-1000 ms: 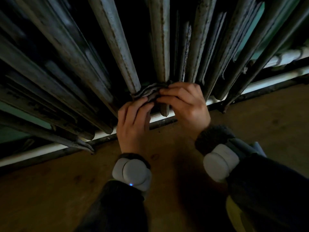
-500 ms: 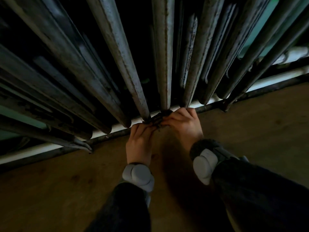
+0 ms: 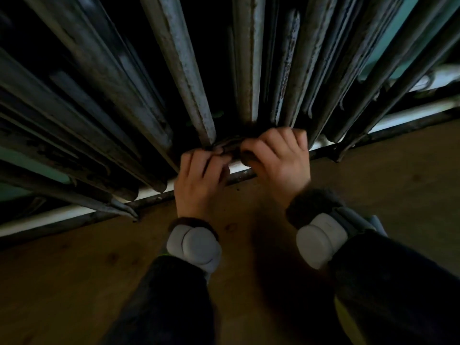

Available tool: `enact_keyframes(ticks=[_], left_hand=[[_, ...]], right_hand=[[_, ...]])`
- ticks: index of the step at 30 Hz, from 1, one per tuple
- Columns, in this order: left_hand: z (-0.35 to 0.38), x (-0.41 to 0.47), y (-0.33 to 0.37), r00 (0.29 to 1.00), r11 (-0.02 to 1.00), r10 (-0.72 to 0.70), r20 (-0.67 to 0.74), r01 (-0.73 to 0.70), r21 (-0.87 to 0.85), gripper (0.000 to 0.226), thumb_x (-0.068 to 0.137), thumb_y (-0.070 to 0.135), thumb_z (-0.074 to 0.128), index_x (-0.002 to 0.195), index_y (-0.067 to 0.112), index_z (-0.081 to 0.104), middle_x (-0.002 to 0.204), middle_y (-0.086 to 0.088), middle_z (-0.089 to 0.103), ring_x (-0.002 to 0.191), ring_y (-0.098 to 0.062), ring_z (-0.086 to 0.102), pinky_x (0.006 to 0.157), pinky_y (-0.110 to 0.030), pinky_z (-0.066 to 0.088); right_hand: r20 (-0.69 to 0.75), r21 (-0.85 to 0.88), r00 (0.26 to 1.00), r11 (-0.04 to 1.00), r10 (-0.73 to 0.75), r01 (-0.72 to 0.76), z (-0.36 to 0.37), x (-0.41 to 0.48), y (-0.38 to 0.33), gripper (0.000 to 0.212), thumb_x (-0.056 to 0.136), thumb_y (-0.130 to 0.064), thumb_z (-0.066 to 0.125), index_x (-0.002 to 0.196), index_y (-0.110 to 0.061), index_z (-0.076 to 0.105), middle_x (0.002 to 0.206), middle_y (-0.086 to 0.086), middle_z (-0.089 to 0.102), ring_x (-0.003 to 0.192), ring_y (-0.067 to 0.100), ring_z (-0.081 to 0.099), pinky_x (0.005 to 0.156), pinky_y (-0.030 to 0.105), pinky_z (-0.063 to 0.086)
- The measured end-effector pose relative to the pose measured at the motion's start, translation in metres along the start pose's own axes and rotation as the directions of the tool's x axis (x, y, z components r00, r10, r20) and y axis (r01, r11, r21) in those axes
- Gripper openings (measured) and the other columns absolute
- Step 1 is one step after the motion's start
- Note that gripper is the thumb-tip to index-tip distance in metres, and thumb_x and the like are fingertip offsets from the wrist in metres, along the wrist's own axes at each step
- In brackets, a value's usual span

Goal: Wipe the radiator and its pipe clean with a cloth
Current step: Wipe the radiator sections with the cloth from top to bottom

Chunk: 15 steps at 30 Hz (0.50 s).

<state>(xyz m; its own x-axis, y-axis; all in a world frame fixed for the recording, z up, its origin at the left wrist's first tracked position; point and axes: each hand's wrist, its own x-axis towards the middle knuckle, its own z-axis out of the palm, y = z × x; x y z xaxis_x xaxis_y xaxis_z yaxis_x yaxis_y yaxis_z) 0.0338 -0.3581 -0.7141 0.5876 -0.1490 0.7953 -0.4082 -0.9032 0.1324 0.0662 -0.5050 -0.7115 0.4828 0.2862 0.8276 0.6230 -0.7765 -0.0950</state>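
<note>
A grey, worn radiator (image 3: 184, 70) with several vertical fins fills the upper part of the view. A dark striped cloth (image 3: 230, 145) is wrapped around the bottom end of the middle fin (image 3: 249, 58). My left hand (image 3: 199, 180) grips the cloth's left end. My right hand (image 3: 278, 158) grips its right end, fingers curled over it just under the fins. Most of the cloth is hidden by my fingers. A white pipe (image 3: 408, 113) runs along the wall foot behind the radiator.
A brown wooden floor (image 3: 74, 282) lies below the radiator. A dark strip (image 3: 239, 175) runs along the floor edge under the white pipe. Both forearms wear dark sleeves and grey wrist devices. A pale green wall (image 3: 398, 33) shows between the fins at right.
Both hands slid the cloth down the middle fin to its bottom end, then came up slightly. The hands are a little further apart now.
</note>
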Motion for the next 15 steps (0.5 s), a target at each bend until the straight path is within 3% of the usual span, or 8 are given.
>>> enact_keyframes(ticks=[2,5,8,12,15], left_hand=[[-0.006,0.01,0.001,0.998,1.0,0.029,-0.059,-0.029,0.001,0.02,0.078,0.002,0.059,0.091,0.013,0.05,0.094,-0.001,0.042,0.082,-0.023,0.041,0.068,-0.026,0.035],[-0.009,0.017,0.001,0.995,0.999,0.052,-0.091,-0.053,-0.005,0.022,0.078,0.0,0.061,0.094,0.012,0.051,0.098,-0.001,0.045,0.086,-0.023,0.043,0.075,-0.027,0.037],[-0.006,0.015,-0.002,0.994,0.997,0.08,-0.069,-0.079,0.015,0.021,0.08,0.002,0.061,0.097,0.012,0.053,0.1,-0.001,0.048,0.089,-0.023,0.044,0.079,-0.027,0.038],[-0.002,0.008,-0.006,0.993,0.995,0.103,-0.064,-0.103,0.006,0.022,0.078,-0.003,0.068,0.098,0.006,0.063,0.093,-0.01,0.067,0.092,-0.024,0.048,0.083,-0.025,0.042],[0.0,0.005,-0.01,0.992,0.992,0.126,-0.032,-0.127,-0.022,0.022,0.077,-0.004,0.069,0.098,0.003,0.066,0.1,-0.004,0.057,0.092,-0.025,0.049,0.082,-0.025,0.042]], right_hand=[[-0.052,0.024,0.999,1.0,0.007,-0.006,-0.004,0.008,-0.001,0.028,0.078,-0.009,0.062,0.101,-0.017,0.05,0.082,0.004,0.057,0.079,0.019,0.041,0.068,0.03,0.028],[-0.081,0.064,0.997,0.998,-0.003,0.008,-0.006,0.015,0.001,0.031,0.081,-0.008,0.063,0.108,-0.018,0.05,0.092,-0.003,0.044,0.082,0.018,0.041,0.068,0.029,0.03],[-0.104,0.119,0.994,0.993,0.016,-0.003,0.0,0.011,0.003,0.031,0.083,-0.007,0.065,0.108,-0.018,0.053,0.094,-0.005,0.043,0.083,0.018,0.042,0.067,0.029,0.036],[-0.1,0.151,0.995,0.988,-0.027,0.042,0.011,-0.001,0.004,0.027,0.082,-0.004,0.063,0.106,-0.014,0.054,0.097,-0.003,0.046,0.084,0.019,0.044,0.072,0.025,0.038],[-0.103,0.156,0.992,0.984,-0.073,0.089,0.013,-0.003,0.007,0.026,0.082,-0.004,0.062,0.105,-0.013,0.053,0.097,-0.003,0.046,0.083,0.018,0.043,0.072,0.022,0.038]])
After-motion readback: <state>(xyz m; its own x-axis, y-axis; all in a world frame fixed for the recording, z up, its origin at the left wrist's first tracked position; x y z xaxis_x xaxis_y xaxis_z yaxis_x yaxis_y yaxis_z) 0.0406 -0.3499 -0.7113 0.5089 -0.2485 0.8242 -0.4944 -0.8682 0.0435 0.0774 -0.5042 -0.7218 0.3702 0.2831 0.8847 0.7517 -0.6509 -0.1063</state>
